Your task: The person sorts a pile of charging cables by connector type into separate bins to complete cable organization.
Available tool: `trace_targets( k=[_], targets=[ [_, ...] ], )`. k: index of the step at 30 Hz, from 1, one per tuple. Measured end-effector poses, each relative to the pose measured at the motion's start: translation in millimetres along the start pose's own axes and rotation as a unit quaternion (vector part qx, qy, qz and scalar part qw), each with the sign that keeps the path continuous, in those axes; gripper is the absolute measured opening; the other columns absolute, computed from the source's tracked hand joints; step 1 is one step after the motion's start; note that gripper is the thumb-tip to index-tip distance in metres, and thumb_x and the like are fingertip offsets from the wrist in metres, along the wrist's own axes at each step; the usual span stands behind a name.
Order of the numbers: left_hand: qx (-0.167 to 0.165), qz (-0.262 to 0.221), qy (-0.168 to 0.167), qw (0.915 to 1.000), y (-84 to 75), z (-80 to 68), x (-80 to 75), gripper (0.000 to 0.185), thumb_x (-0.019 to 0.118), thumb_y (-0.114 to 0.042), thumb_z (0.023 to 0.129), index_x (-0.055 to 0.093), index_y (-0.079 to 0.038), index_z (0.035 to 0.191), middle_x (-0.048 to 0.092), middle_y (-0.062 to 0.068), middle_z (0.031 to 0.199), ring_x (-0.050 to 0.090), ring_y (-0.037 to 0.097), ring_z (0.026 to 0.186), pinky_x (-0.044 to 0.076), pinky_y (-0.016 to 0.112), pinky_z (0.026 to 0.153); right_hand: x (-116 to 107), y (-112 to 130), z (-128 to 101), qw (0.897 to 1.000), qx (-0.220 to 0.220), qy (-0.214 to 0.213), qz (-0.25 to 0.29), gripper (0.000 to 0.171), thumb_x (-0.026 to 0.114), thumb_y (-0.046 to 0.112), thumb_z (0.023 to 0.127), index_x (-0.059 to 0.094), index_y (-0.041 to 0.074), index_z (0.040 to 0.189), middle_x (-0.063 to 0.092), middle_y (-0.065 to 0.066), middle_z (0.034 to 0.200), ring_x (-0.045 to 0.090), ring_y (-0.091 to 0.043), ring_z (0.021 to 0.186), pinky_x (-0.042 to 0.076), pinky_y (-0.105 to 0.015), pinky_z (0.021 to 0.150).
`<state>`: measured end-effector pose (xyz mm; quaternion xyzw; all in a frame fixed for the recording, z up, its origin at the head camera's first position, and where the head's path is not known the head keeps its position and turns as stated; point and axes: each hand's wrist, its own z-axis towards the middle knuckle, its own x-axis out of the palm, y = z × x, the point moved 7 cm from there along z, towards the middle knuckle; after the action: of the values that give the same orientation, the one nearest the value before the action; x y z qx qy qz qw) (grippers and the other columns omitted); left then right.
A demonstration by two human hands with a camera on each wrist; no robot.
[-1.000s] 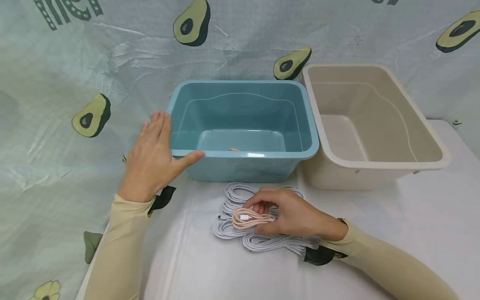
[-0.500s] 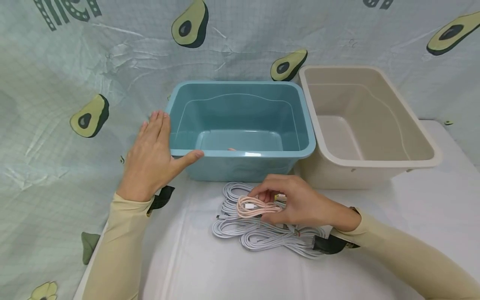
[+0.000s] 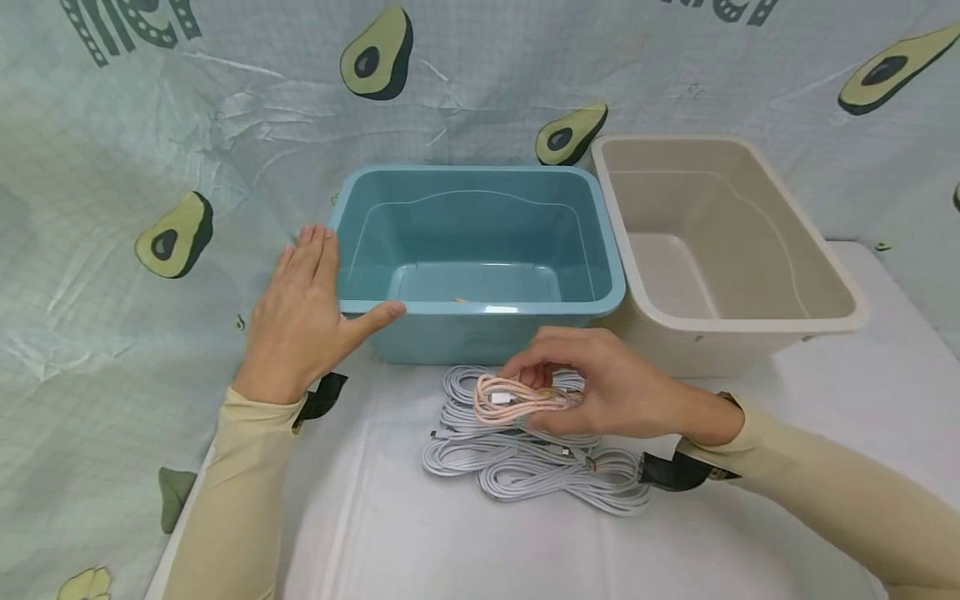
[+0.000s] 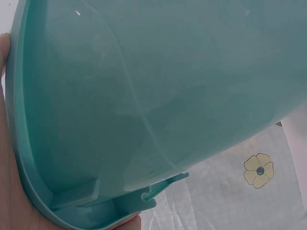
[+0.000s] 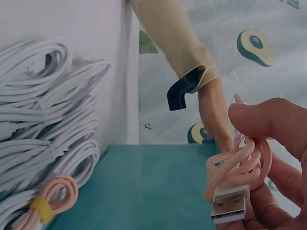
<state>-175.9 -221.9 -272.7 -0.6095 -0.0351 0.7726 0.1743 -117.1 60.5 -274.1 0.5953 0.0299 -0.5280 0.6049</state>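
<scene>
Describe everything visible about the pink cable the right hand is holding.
The pink cable is a braided-looking cord wound into a small flat bundle, with a white and silver USB plug sticking out at one end. The right hand pinches it between thumb and fingers, lifted clear above the heap of white cables on the white table, in front of the blue bin. Only the hand touches it.

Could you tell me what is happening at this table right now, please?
A person's left hand rests flat against the left end of the teal plastic bin, thumb on its rim. The right hand holds a coiled pink braided USB cable just above a pile of coiled white cables on the white table. A beige plastic bin stands to the right.
</scene>
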Motion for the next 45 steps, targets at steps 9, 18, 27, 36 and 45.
trace_targets(
  k=[9,18,27,36,45],
  targets=[
    [0.002,-0.003,-0.005,1.0000,-0.3,-1.2,-1.1,0.123,0.057,-0.082,0.086,0.020,0.007,0.162,0.021,0.027,0.171,0.019,0.042,0.161,0.013,0.052,0.135,-11,14,6,1.000,-0.006,0.010,0.007,0.051,0.090,0.007,0.077,0.073,0.020,0.123,0.066,0.012,0.098,0.062,-0.003,0.091,0.057,-0.021,0.080],
    [-0.001,-0.003,0.001,1.0000,1.0,-0.9,-1.7,0.124,0.057,-0.083,0.086,0.018,0.006,0.162,0.018,0.028,0.171,0.017,0.043,0.162,0.011,0.053,0.135,-27,19,16,0.999,0.022,0.018,0.030,0.049,0.088,0.006,0.080,0.072,0.018,0.125,0.068,0.010,0.102,0.063,-0.007,0.093,0.058,-0.022,0.082],
    [0.001,-0.005,-0.003,1.0000,1.0,-0.5,-1.6,0.123,0.059,-0.081,0.086,0.019,0.006,0.162,0.019,0.028,0.171,0.018,0.043,0.161,0.012,0.053,0.135,-42,21,24,0.999,0.036,0.010,0.000,0.049,0.088,0.008,0.081,0.072,0.018,0.126,0.065,0.010,0.100,0.061,-0.008,0.094,0.057,-0.021,0.084],
    [0.004,-0.009,-0.010,0.9999,0.4,-0.2,-1.0,0.121,0.060,-0.079,0.086,0.021,0.007,0.162,0.022,0.028,0.170,0.019,0.043,0.161,0.014,0.053,0.135,-57,18,33,0.999,0.030,-0.011,-0.002,0.047,0.086,0.001,0.080,0.073,0.012,0.124,0.065,0.006,0.096,0.063,-0.009,0.092,0.057,-0.019,0.085],
    [-0.001,-0.010,-0.001,0.9999,1.4,0.3,-0.4,0.121,0.059,-0.080,0.087,0.018,0.006,0.163,0.018,0.026,0.172,0.017,0.042,0.162,0.012,0.052,0.135,-74,26,46,1.000,0.006,-0.028,0.006,0.045,0.087,-0.001,0.079,0.073,0.005,0.121,0.067,0.000,0.098,0.063,-0.012,0.089,0.057,-0.018,0.082]
  ],
)
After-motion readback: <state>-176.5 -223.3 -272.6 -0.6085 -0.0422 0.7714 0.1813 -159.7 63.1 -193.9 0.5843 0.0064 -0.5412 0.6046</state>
